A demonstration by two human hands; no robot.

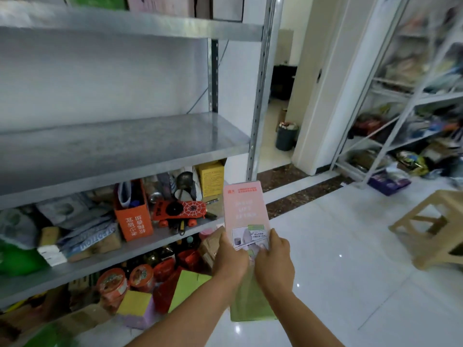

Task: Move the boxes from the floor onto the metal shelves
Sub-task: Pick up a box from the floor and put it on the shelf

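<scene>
I hold a tall pink and green box (245,211) in front of me with both hands, to the right of the metal shelves. My left hand (231,256) grips its left side and my right hand (274,259) grips its right side, fingers curled over the front. The box's green lower half shows under my wrists. The bare metal shelf (120,149) lies up and to the left of the box. A yellow and purple box (136,309) and a green box (186,286) sit low by the shelf's foot.
The lower shelf (82,264) is packed with an orange box (134,219), a spider-web toy and bags. Noodle cups (112,284) stand underneath. A steel upright (260,91) stands just behind the box. A wooden stool (433,224) stands at right; a second cluttered rack (411,96) beyond it.
</scene>
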